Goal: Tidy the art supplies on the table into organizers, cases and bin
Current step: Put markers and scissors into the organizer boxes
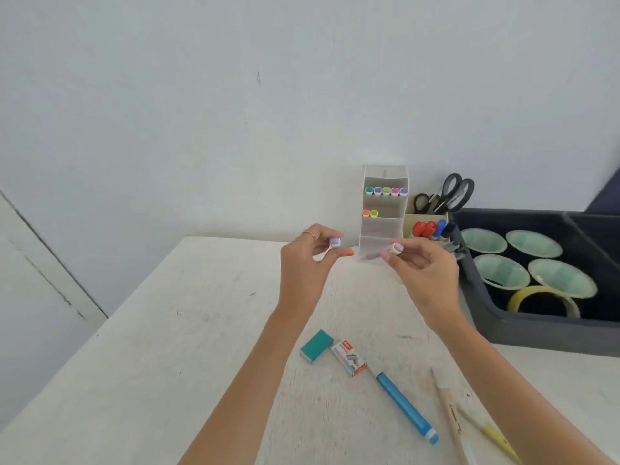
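Marker sorting under way: a person's left hand (307, 260) and right hand (424, 270) hover just in front of the white tiered plastic organizer (384, 226), which stands at the far edge of the pale counter (201, 330). The left grip is closed on a white marker with a pale bluish cap (334, 243). The right grip pinches a lilac-capped marker (395, 248) close to the organizer's lower tiers. Inside the organizer, the top tier carries a full row of pastel markers (386, 190); the tier below holds only an orange and green pair (370, 213), with room beside them. The sound move looks to be sliding each marker in, cap outward, next to that pair, one hand at a time, so the light organizer does not tip. Nearer the person than the organizer lie a teal box (316, 346), a staples box (349, 358) and a blue pen (404, 406); the dark grey bin (503, 327) sits to the organizer's right.
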Demonstrator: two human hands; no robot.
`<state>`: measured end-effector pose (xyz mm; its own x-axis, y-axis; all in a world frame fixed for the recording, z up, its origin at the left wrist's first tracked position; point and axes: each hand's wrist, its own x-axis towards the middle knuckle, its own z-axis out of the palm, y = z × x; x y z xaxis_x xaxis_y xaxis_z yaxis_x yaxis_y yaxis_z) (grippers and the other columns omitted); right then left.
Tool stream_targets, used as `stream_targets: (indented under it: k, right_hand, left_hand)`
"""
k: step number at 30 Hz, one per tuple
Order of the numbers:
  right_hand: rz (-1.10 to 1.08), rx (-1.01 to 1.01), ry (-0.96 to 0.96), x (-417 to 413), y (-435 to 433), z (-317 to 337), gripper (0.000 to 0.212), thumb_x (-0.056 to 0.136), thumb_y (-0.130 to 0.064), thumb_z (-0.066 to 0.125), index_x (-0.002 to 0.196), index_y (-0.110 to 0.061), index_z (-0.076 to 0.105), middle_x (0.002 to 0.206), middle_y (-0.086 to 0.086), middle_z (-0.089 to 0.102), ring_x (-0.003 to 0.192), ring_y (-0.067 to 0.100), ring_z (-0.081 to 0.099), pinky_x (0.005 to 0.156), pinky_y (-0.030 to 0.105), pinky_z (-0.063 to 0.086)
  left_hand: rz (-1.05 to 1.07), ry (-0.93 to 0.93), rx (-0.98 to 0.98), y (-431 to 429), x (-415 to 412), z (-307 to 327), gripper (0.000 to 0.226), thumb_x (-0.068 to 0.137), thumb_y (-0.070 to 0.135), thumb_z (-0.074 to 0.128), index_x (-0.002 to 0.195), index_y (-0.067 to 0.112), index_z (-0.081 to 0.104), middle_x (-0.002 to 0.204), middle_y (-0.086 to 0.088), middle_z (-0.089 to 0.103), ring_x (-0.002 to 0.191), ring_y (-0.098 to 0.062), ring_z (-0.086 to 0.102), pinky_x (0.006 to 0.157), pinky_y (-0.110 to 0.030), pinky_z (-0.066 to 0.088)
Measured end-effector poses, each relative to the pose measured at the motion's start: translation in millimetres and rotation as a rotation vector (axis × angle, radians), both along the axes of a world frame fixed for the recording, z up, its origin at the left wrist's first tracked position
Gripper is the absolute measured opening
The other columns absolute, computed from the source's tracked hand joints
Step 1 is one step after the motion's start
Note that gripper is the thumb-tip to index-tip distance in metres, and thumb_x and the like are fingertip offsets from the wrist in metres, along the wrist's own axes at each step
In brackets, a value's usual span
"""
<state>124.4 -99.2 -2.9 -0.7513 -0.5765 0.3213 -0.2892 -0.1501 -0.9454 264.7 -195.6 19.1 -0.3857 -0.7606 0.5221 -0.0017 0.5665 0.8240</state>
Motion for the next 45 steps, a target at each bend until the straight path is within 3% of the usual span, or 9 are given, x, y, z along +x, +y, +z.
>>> stream_targets:
  k: [3, 7, 14, 18, 25, 30, 36, 40, 45]
  right_hand:
    - [-0.065, -0.02, 0.049, -18, -1, 2, 0.017, 0.078, -0.009, 0.074, 0.094, -0.014, 0.067, 0.091, -0.005, 0.071, 0.084, 0.003, 0.068, 0.081, 0.022, 0.056]
    - [-0.09, -0.082, 0.1, -35, -5, 4, 0.015, 0.078, -0.004, 0.073, 0.091, -0.008, 0.067, 0.094, 0.0, 0.072, 0.088, 0.009, 0.069, 0.083, 0.03, 0.056]
    - [-0.131, -0.075, 0.325, -63, -21, 3, 0.012, 0.081, -0.007, 0.072, 0.092, -0.008, 0.07, 0.091, -0.002, 0.071, 0.084, 0.009, 0.069, 0.08, 0.023, 0.055]
    - [-0.14, -0.012, 0.411, -74, -34, -1, 0.013, 0.08, -0.007, 0.073, 0.092, -0.012, 0.072, 0.087, -0.007, 0.071, 0.08, 0.003, 0.068, 0.076, 0.016, 0.054]
    - [-0.147, 0.102, 0.474, -87, -58, -3, 0.013, 0.08, -0.011, 0.073, 0.093, -0.013, 0.075, 0.078, -0.009, 0.069, 0.066, 0.001, 0.063, 0.069, 0.009, 0.05]
    - [-0.08, 0.192, 0.431, -97, -71, -2, 0.015, 0.081, -0.013, 0.072, 0.096, -0.015, 0.075, 0.078, -0.012, 0.066, 0.071, 0.011, 0.064, 0.07, 0.017, 0.051]
    - [-0.146, 0.35, 0.518, -104, -77, -6, 0.019, 0.083, -0.024, 0.07, 0.101, -0.027, 0.073, 0.08, -0.012, 0.07, 0.056, 0.008, 0.053, 0.067, 0.035, 0.052]
    - [-0.164, 0.446, 0.571, -104, -80, -5, 0.02, 0.086, -0.026, 0.065, 0.105, -0.03, 0.071, 0.087, -0.008, 0.072, 0.065, 0.007, 0.051, 0.067, 0.034, 0.05]
    - [-0.162, 0.592, 0.695, -101, -90, -10, 0.02, 0.091, -0.022, 0.055, 0.107, -0.025, 0.068, 0.088, 0.001, 0.07, 0.084, 0.023, 0.063, 0.066, 0.036, 0.048]
  left_hand:
    - [-0.032, 0.061, -0.053, -4, -26, 8, 0.015, 0.076, 0.006, 0.075, 0.088, 0.007, 0.065, 0.084, 0.021, 0.066, 0.081, 0.0, 0.066, 0.076, -0.011, 0.05]
    - [-0.101, 0.095, -0.031, -11, -55, 11, 0.017, 0.076, 0.004, 0.074, 0.084, 0.012, 0.062, 0.086, 0.014, 0.067, 0.08, -0.002, 0.067, 0.077, -0.012, 0.05]
    - [-0.152, 0.003, -0.081, -31, -93, 4, 0.019, 0.082, 0.006, 0.069, 0.081, 0.021, 0.059, 0.084, 0.018, 0.065, 0.087, -0.005, 0.064, 0.077, -0.006, 0.043]
    - [-0.166, -0.127, -0.177, -49, -111, -5, 0.006, 0.088, 0.009, 0.063, 0.094, 0.009, 0.064, 0.095, -0.002, 0.069, 0.091, -0.011, 0.063, 0.08, -0.013, 0.045]
    - [-0.101, -0.267, -0.381, -69, -130, -18, 0.014, 0.088, 0.013, 0.062, 0.098, 0.004, 0.067, 0.099, -0.008, 0.067, 0.095, -0.017, 0.057, 0.078, -0.012, 0.035]
    - [-0.071, -0.35, -0.467, -80, -144, -29, 0.014, 0.084, 0.015, 0.065, 0.093, 0.004, 0.068, 0.093, -0.01, 0.068, 0.089, -0.024, 0.06, 0.075, -0.022, 0.039]
    - [-0.04, -0.465, -0.671, -89, -154, -38, 0.015, 0.069, 0.007, 0.079, 0.078, 0.003, 0.067, 0.079, -0.012, 0.068, 0.074, -0.029, 0.064, 0.064, -0.031, 0.05]
    - [-0.018, -0.535, -0.713, -91, -159, -37, 0.024, 0.059, 0.007, 0.086, 0.07, 0.008, 0.065, 0.071, -0.008, 0.067, 0.066, -0.024, 0.063, 0.056, -0.026, 0.049]
    - [-0.005, -0.586, -0.718, -86, -158, -31, 0.028, 0.054, 0.009, 0.089, 0.068, 0.009, 0.065, 0.067, -0.005, 0.067, 0.062, -0.021, 0.064, 0.048, -0.022, 0.048]
